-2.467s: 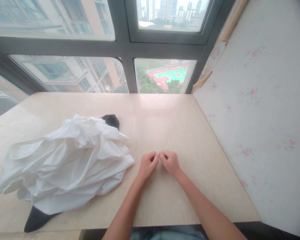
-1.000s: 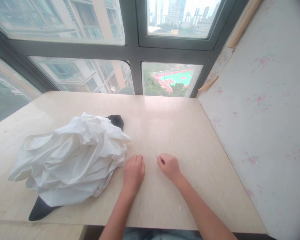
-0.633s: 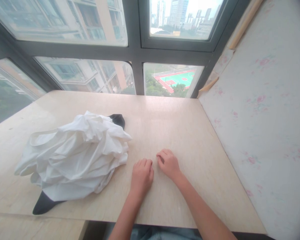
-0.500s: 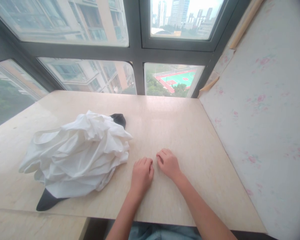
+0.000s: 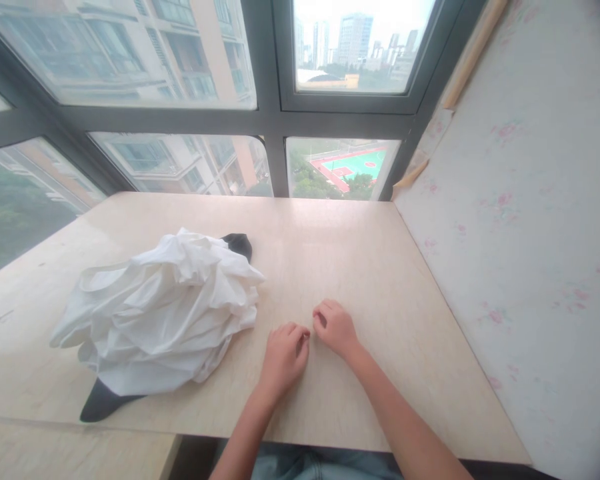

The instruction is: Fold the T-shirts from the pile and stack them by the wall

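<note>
My left hand (image 5: 284, 353) rests on the pale stone-look surface (image 5: 325, 253) with its fingers curled in and nothing visible in them. Close beside it, not touching, lies my right hand (image 5: 336, 328), likewise curled into a loose fist and holding nothing that shows. To the left of both is a crumpled white garment (image 5: 165, 313) with black parts. One black part (image 5: 105, 400) sticks out at its near left end, another (image 5: 239, 247) at its far right. A gap separates the cloth from my left hand.
Grey-framed windows (image 5: 180, 121) close off the far and left sides. On the right stands a wall with floral paper (image 5: 520, 233), torn near the window. At the lower left a second pale ledge (image 5: 80, 450) adjoins the surface, with a dark gap beside it.
The view has tilted up slightly. My left hand has shifted a little toward the right hand, its fingers still curled. The white garment lies as it did.
</note>
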A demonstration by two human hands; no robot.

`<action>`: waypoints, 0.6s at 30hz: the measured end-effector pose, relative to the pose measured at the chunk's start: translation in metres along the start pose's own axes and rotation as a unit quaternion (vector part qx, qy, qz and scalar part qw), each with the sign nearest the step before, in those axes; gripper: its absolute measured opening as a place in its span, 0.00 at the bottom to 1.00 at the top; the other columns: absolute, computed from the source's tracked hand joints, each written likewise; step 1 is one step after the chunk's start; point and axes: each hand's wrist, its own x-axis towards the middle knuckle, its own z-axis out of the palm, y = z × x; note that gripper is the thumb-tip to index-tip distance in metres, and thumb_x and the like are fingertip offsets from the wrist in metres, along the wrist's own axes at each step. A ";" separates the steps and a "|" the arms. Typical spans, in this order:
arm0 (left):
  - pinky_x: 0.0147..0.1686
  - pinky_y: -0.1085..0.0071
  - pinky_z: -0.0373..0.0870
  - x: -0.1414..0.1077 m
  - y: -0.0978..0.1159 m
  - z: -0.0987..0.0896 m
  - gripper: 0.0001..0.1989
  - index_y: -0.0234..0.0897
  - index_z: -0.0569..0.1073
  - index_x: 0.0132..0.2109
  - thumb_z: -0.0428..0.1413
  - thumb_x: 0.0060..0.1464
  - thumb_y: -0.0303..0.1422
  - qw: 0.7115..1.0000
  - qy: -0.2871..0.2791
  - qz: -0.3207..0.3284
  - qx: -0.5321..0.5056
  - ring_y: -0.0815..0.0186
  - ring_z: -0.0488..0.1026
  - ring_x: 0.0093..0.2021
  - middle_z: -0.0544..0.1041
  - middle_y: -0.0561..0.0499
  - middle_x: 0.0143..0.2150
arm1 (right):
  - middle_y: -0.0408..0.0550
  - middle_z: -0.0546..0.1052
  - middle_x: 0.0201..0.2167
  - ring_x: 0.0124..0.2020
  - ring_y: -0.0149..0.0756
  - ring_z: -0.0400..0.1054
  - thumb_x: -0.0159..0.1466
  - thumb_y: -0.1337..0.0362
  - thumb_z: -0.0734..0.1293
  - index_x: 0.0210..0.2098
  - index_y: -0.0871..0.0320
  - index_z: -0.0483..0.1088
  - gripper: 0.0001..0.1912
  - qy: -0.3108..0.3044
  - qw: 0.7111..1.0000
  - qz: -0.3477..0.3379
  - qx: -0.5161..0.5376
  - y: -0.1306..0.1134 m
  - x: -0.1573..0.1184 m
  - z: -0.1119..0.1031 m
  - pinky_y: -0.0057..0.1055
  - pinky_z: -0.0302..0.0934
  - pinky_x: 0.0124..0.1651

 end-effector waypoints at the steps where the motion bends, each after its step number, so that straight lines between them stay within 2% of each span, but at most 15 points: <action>1: 0.42 0.64 0.70 0.002 -0.003 -0.011 0.09 0.39 0.75 0.42 0.51 0.59 0.31 0.999 -0.018 -0.004 -0.051 0.62 0.75 0.40 0.79 0.47 0.38 | 0.46 0.73 0.32 0.39 0.36 0.66 0.61 0.71 0.63 0.31 0.57 0.69 0.05 -0.003 1.000 0.001 0.002 0.000 0.000 0.000 0.30 0.57 0.42; 3: 0.42 0.65 0.73 0.008 -0.015 -0.041 0.12 0.39 0.75 0.46 0.50 0.61 0.36 0.990 -0.015 -0.037 -0.134 0.62 0.77 0.42 0.80 0.46 0.44 | 0.46 0.74 0.33 0.39 0.36 0.66 0.61 0.71 0.63 0.31 0.57 0.70 0.05 -0.007 1.000 0.005 0.004 0.000 0.000 0.000 0.30 0.57 0.42; 4: 0.42 0.65 0.74 0.012 -0.022 -0.060 0.14 0.39 0.75 0.48 0.50 0.61 0.38 0.989 0.017 -0.062 -0.135 0.62 0.78 0.43 0.80 0.45 0.46 | 0.46 0.74 0.33 0.39 0.36 0.66 0.61 0.71 0.63 0.31 0.57 0.70 0.05 -0.009 1.000 0.006 0.005 0.000 0.001 0.000 0.30 0.57 0.42; 6: 0.43 0.61 0.75 0.022 -0.035 -0.102 0.18 0.37 0.74 0.51 0.52 0.58 0.42 0.987 0.133 -0.084 -0.038 0.59 0.77 0.43 0.79 0.44 0.48 | 0.46 0.74 0.33 0.39 0.35 0.66 0.61 0.71 0.63 0.32 0.57 0.70 0.05 -0.011 1.000 0.010 0.007 0.000 0.001 -0.001 0.29 0.57 0.42; 7: 0.48 0.58 0.74 0.027 -0.040 -0.123 0.19 0.36 0.74 0.51 0.52 0.57 0.42 0.974 0.207 -0.088 0.042 0.57 0.77 0.44 0.79 0.43 0.49 | 0.46 0.74 0.33 0.39 0.35 0.66 0.61 0.71 0.63 0.32 0.57 0.70 0.06 -0.011 1.000 0.011 0.008 0.000 0.001 -0.001 0.29 0.57 0.42; 9: 0.51 0.54 0.72 0.035 -0.045 -0.161 0.21 0.34 0.74 0.52 0.51 0.59 0.43 0.930 0.324 -0.098 0.142 0.54 0.75 0.47 0.78 0.41 0.48 | 0.46 0.74 0.33 0.39 0.34 0.66 0.61 0.71 0.63 0.32 0.57 0.71 0.06 -0.008 1.000 0.012 0.010 0.000 0.001 0.000 0.29 0.57 0.42; 11: 0.52 0.53 0.71 0.039 -0.046 -0.189 0.25 0.32 0.71 0.57 0.49 0.61 0.45 0.894 0.381 -0.128 0.197 0.50 0.73 0.53 0.77 0.39 0.50 | 0.46 0.74 0.33 0.39 0.34 0.67 0.61 0.71 0.63 0.32 0.57 0.71 0.06 -0.004 1.000 0.014 0.013 0.000 0.001 0.000 0.29 0.57 0.42; 12: 0.52 0.51 0.71 0.040 -0.047 -0.198 0.29 0.31 0.68 0.60 0.48 0.61 0.48 0.882 0.391 -0.155 0.214 0.47 0.72 0.56 0.76 0.37 0.51 | 0.45 0.74 0.33 0.39 0.33 0.67 0.61 0.71 0.63 0.32 0.57 0.71 0.06 -0.002 1.000 0.014 0.013 0.000 0.001 0.000 0.28 0.57 0.42; 14: 0.49 0.46 0.70 0.043 -0.051 -0.210 0.34 0.33 0.65 0.63 0.46 0.60 0.54 0.868 0.366 -0.232 0.244 0.40 0.71 0.58 0.77 0.36 0.50 | 0.45 0.75 0.33 0.39 0.33 0.67 0.61 0.72 0.64 0.32 0.57 0.71 0.06 -0.001 1.000 0.013 0.013 0.000 0.002 0.000 0.28 0.57 0.41; 16: 0.42 0.42 0.69 0.047 -0.061 -0.214 0.38 0.36 0.68 0.60 0.45 0.56 0.61 0.861 0.312 -0.317 0.248 0.36 0.74 0.52 0.79 0.38 0.43 | 0.45 0.75 0.33 0.39 0.33 0.67 0.61 0.72 0.64 0.32 0.57 0.72 0.06 0.001 1.000 0.014 0.015 0.000 0.002 0.000 0.28 0.57 0.41; 18: 0.37 0.43 0.68 0.053 -0.073 -0.213 0.39 0.38 0.71 0.55 0.48 0.50 0.65 0.866 0.269 -0.347 0.240 0.37 0.77 0.46 0.80 0.40 0.38 | 0.45 0.75 0.32 0.38 0.33 0.68 0.60 0.73 0.64 0.32 0.57 0.72 0.06 0.006 0.999 0.021 0.028 -0.001 0.003 -0.001 0.28 0.57 0.41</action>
